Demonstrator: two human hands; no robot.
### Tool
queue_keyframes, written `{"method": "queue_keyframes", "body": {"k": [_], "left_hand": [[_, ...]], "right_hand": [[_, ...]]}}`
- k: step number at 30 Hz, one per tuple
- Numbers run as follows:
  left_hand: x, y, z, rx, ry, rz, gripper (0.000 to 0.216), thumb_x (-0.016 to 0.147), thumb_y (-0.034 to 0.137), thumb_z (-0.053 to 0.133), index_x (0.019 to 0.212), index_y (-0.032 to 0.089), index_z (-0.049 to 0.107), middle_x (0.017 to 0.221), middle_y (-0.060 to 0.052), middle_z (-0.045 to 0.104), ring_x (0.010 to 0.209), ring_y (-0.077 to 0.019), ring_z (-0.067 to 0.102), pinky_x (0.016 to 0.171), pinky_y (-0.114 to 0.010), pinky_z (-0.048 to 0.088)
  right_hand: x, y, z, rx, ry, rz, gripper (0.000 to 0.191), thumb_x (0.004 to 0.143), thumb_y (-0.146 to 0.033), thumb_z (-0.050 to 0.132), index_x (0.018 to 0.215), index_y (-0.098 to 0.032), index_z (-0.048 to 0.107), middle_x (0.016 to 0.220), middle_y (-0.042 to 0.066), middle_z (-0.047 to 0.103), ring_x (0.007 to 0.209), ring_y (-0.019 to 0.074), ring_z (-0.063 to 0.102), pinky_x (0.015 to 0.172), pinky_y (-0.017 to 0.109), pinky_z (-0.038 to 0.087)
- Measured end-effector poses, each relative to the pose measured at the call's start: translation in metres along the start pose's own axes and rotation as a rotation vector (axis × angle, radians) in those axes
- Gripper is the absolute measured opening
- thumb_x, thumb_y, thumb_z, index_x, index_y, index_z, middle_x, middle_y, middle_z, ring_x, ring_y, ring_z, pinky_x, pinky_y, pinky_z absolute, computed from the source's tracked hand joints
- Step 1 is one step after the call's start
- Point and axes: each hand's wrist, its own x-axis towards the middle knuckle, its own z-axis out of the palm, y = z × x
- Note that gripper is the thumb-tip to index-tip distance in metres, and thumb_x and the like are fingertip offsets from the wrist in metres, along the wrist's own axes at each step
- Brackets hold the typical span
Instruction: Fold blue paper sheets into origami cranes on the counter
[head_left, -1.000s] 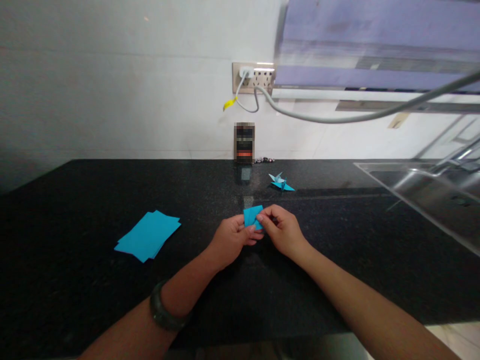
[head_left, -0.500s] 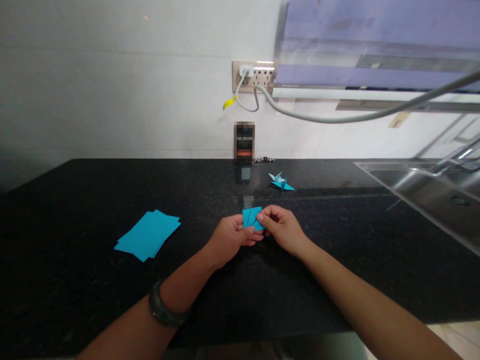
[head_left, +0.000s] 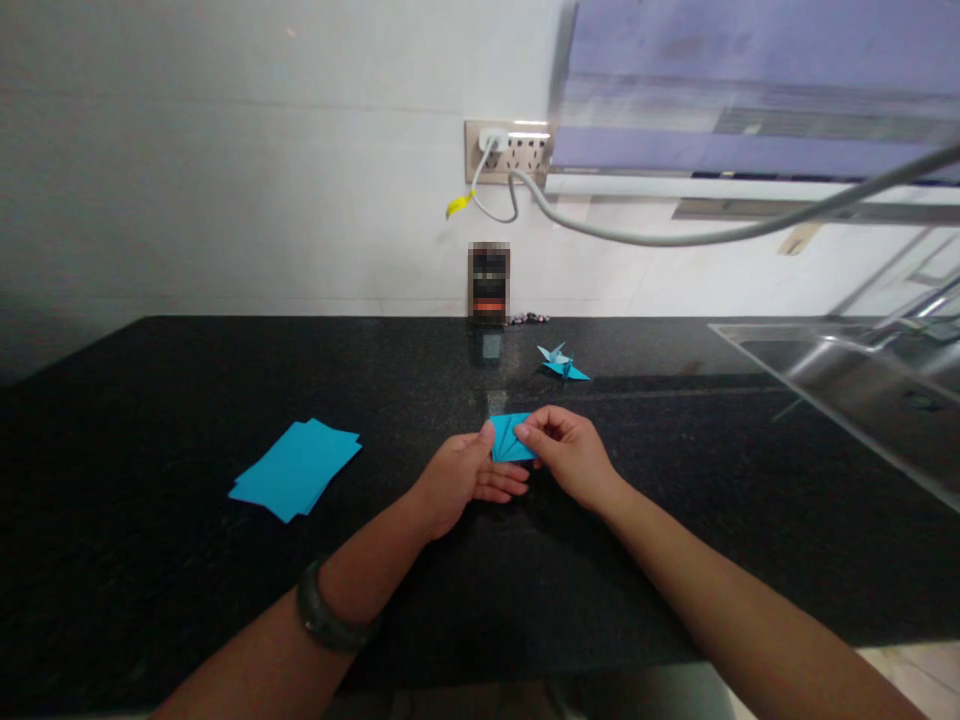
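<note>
A small folded piece of blue origami paper, with crease lines fanning across its face, is held up above the dark counter. My left hand grips its left edge with the thumb, the other fingers stretched out beneath it. From the right, my right hand pinches the paper between thumb and fingers. The paper's right end is hidden behind the right hand. Beyond the hands, blue folded paper cranes sit close together on the counter.
A stack of blue paper sheets lies to the left. At the wall stands a pixelated upright object, with a beaded string beside it. A metal sink is on the right. A grey cable hangs across from the wall socket.
My left thumb has moved up from the paper's lower edge to its left edge. The paper shows wider now, with more crease lines visible, and my right hand still pinches it.
</note>
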Motion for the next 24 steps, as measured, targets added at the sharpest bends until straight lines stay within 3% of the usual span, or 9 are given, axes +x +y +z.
{"method": "queue_keyframes", "body": {"k": [4, 8, 15, 20, 24], "left_hand": [[-0.0016, -0.0010, -0.0001, 0.170, -0.012, -0.001, 0.034, 0.074, 0.044, 0.059, 0.073, 0.010, 0.059, 0.062, -0.007, 0.067, 0.051, -0.0120, 0.062, 0.045, -0.018, 0.042], [-0.0040, -0.0014, 0.0003, 0.178, -0.028, 0.041, 0.020, 0.071, 0.032, 0.064, 0.072, 0.012, 0.060, 0.061, -0.003, 0.066, 0.052, -0.0103, 0.062, 0.048, -0.018, 0.043], [-0.0044, -0.0018, -0.0011, 0.144, -0.064, 0.044, 0.025, 0.064, 0.027, 0.071, 0.083, 0.012, 0.065, 0.075, -0.006, 0.070, 0.065, -0.0125, 0.065, 0.059, -0.021, 0.046], [-0.0027, -0.0031, -0.0015, 0.167, 0.013, 0.069, 0.029, 0.070, 0.040, 0.064, 0.074, 0.012, 0.062, 0.066, -0.006, 0.068, 0.056, -0.0123, 0.063, 0.051, -0.021, 0.044], [-0.0036, -0.0016, -0.0002, 0.182, 0.043, 0.078, 0.020, 0.073, 0.032, 0.062, 0.069, 0.012, 0.060, 0.060, -0.005, 0.066, 0.052, -0.0117, 0.061, 0.051, -0.021, 0.045]], "right_hand": [[-0.0004, -0.0012, -0.0003, -0.055, 0.001, -0.013, 0.027, 0.067, -0.041, 0.064, 0.065, -0.016, 0.054, 0.056, -0.003, 0.051, 0.047, 0.0083, 0.044, 0.043, 0.022, 0.039], [-0.0006, -0.0007, -0.0006, -0.067, 0.004, -0.013, 0.026, 0.068, -0.040, 0.064, 0.065, -0.016, 0.054, 0.057, -0.002, 0.052, 0.048, 0.0087, 0.045, 0.044, 0.022, 0.040], [-0.0002, 0.0012, -0.0019, -0.061, 0.010, -0.018, 0.025, 0.070, -0.040, 0.062, 0.066, -0.016, 0.054, 0.057, -0.002, 0.052, 0.048, 0.0092, 0.046, 0.045, 0.023, 0.041], [-0.0027, -0.0014, -0.0007, -0.129, 0.022, -0.076, 0.022, 0.071, -0.037, 0.062, 0.065, -0.017, 0.055, 0.060, -0.001, 0.053, 0.052, 0.0102, 0.047, 0.047, 0.023, 0.042], [-0.0030, -0.0004, -0.0001, -0.178, 0.028, -0.116, 0.020, 0.072, -0.035, 0.061, 0.064, -0.017, 0.055, 0.060, -0.001, 0.054, 0.054, 0.0108, 0.048, 0.049, 0.023, 0.042]]}}
